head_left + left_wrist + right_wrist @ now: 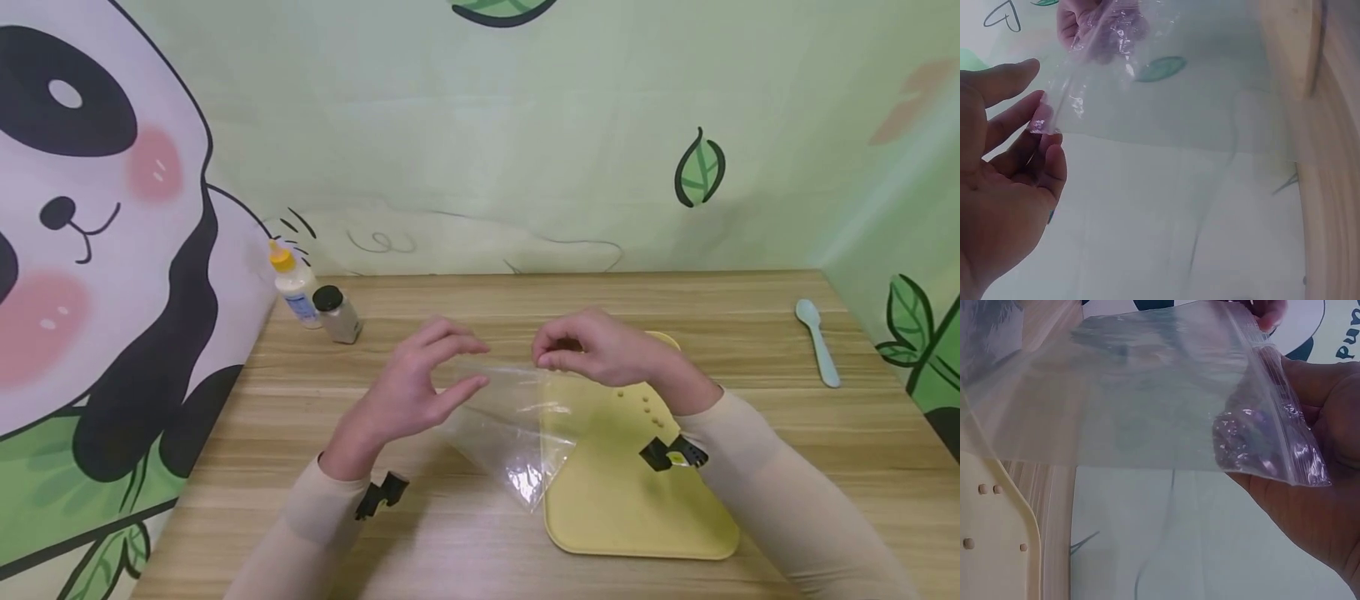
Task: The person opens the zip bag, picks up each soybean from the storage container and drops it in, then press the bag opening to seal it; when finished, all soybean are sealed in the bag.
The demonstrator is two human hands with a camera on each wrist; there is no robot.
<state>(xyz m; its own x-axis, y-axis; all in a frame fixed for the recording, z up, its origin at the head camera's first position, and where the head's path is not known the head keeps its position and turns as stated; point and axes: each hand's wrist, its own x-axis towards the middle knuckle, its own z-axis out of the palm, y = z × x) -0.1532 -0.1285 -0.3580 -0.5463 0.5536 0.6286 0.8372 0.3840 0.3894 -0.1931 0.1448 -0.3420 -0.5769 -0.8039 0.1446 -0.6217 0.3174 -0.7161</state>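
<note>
A clear plastic zip bag hangs between the two hands, its lower corner overlapping the yellow tray in the head view. My right hand pinches the bag's top edge, beside the ribbed zip strip seen in the right wrist view. At the opposite end of that edge is my left hand, thumb and fingers spread apart. Its fingertips touch the bag's corner in the left wrist view, the thumb standing away from the plastic. Through the film nothing shows inside the bag.
Under the right forearm lies a yellow tray with several small tan pellets. A yellow-capped squeeze bottle and a black-lidded jar stand at the back left. At far right rests a pale blue spoon.
</note>
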